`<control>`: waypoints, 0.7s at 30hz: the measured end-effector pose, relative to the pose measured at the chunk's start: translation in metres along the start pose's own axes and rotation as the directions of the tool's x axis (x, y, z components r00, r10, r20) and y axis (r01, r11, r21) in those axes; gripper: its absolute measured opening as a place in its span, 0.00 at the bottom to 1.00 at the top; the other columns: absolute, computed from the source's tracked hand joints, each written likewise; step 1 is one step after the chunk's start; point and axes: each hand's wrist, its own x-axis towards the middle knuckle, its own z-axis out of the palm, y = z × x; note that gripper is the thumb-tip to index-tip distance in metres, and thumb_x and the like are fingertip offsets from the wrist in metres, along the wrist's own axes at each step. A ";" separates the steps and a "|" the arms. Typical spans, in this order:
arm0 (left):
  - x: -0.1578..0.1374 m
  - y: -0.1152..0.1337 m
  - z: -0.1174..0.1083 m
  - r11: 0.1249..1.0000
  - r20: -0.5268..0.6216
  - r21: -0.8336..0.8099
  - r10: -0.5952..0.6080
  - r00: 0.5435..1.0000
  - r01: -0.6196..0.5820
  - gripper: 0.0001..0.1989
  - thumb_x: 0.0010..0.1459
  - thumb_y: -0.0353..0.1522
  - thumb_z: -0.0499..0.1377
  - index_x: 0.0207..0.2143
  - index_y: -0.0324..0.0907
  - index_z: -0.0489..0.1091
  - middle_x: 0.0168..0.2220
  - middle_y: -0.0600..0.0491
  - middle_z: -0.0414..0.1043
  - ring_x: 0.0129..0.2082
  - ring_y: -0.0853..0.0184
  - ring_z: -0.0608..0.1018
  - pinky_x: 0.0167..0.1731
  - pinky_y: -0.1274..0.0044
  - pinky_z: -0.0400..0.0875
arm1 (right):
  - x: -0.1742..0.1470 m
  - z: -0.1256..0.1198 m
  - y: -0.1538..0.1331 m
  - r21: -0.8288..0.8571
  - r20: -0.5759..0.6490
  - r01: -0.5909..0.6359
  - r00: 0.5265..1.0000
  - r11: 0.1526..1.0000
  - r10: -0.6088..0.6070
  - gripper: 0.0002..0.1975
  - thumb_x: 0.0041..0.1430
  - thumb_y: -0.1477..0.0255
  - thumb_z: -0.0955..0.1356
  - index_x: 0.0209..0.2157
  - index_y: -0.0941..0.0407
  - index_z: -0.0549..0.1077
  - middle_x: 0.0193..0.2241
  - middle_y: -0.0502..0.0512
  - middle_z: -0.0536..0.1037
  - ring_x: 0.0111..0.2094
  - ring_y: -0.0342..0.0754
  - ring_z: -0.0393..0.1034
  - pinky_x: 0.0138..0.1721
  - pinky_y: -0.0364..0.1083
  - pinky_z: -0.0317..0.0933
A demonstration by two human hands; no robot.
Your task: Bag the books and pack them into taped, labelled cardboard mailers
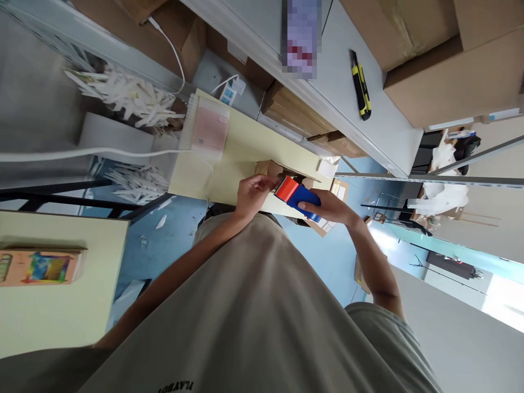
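My right hand (329, 207) is wrapped round a blue and orange tape dispenser (301, 197), thumb across its blue body. The dispenser's orange end, with a dark toothed edge, points toward my left hand (254, 192). That hand is closed, its fingertips pinched together right beside the teeth; what lies between them, if anything, is too small to make out. Just behind both hands stands a small cardboard box (266, 167) with its top gaping, partly covered by the dispenser. It rests on a pale yellow table (241, 136).
A pink-covered notebook or packet (210, 128) lies at the table's left end. On the grey shelf (335, 76) above is a yellow and black utility knife (360, 87). Large cardboard boxes (450, 82) fill the upper right. A white power strip (229, 94) sits behind the table, and white strips (131, 98) are piled at left.
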 end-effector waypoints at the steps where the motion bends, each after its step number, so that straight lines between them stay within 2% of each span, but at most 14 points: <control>1: 0.001 -0.002 -0.003 1.000 -0.022 -0.007 -0.001 1.000 0.001 0.15 0.61 0.45 0.73 0.32 0.43 0.83 0.30 0.52 0.83 0.31 0.65 0.80 0.34 0.74 0.76 | -0.003 -0.008 -0.003 -0.036 0.028 0.002 1.000 0.999 -0.001 0.26 0.65 0.42 0.79 0.38 0.53 0.82 0.28 0.51 0.84 0.27 0.47 0.77 0.27 0.45 0.64; 6: 0.032 -0.025 -0.030 0.999 -0.259 0.019 0.047 0.965 -0.044 0.18 0.63 0.48 0.74 0.34 0.43 0.80 0.31 0.53 0.81 0.33 0.67 0.80 0.35 0.76 0.74 | -0.026 -0.053 -0.019 -0.128 0.119 -0.082 0.988 0.988 0.097 0.27 0.64 0.43 0.80 0.32 0.53 0.82 0.23 0.50 0.82 0.21 0.45 0.72 0.23 0.46 0.58; 9: 0.049 -0.051 -0.036 1.000 -0.266 -0.007 0.020 0.964 -0.023 0.18 0.64 0.48 0.74 0.33 0.43 0.79 0.33 0.52 0.82 0.34 0.67 0.80 0.36 0.76 0.74 | -0.028 -0.068 -0.037 -0.147 0.122 -0.147 0.979 0.978 0.165 0.29 0.64 0.41 0.80 0.30 0.53 0.81 0.21 0.51 0.81 0.20 0.44 0.72 0.23 0.46 0.58; 12: 0.052 -0.073 -0.031 0.998 -0.265 -0.052 -0.051 0.963 0.039 0.17 0.63 0.47 0.74 0.34 0.44 0.80 0.33 0.53 0.81 0.32 0.67 0.79 0.34 0.77 0.73 | -0.016 -0.069 -0.063 -0.196 0.111 -0.176 0.973 0.965 0.200 0.31 0.63 0.38 0.79 0.29 0.53 0.80 0.21 0.51 0.80 0.20 0.44 0.72 0.25 0.46 0.60; 16: 0.050 -0.094 -0.022 0.992 -0.305 -0.080 -0.114 0.945 0.094 0.11 0.64 0.40 0.72 0.33 0.44 0.80 0.32 0.53 0.81 0.32 0.67 0.79 0.35 0.77 0.73 | 0.006 -0.058 -0.096 -0.387 0.099 -0.246 0.947 0.889 0.305 0.36 0.62 0.34 0.76 0.26 0.54 0.77 0.21 0.52 0.80 0.22 0.45 0.73 0.27 0.47 0.60; 21: 0.054 -0.116 -0.011 0.991 -0.327 -0.054 -0.133 0.936 0.122 0.07 0.65 0.35 0.68 0.33 0.43 0.79 0.32 0.52 0.81 0.35 0.65 0.81 0.38 0.76 0.74 | 0.023 -0.045 -0.110 -0.518 0.098 -0.280 0.920 0.808 0.381 0.38 0.65 0.32 0.71 0.25 0.54 0.74 0.21 0.54 0.79 0.24 0.46 0.73 0.30 0.47 0.61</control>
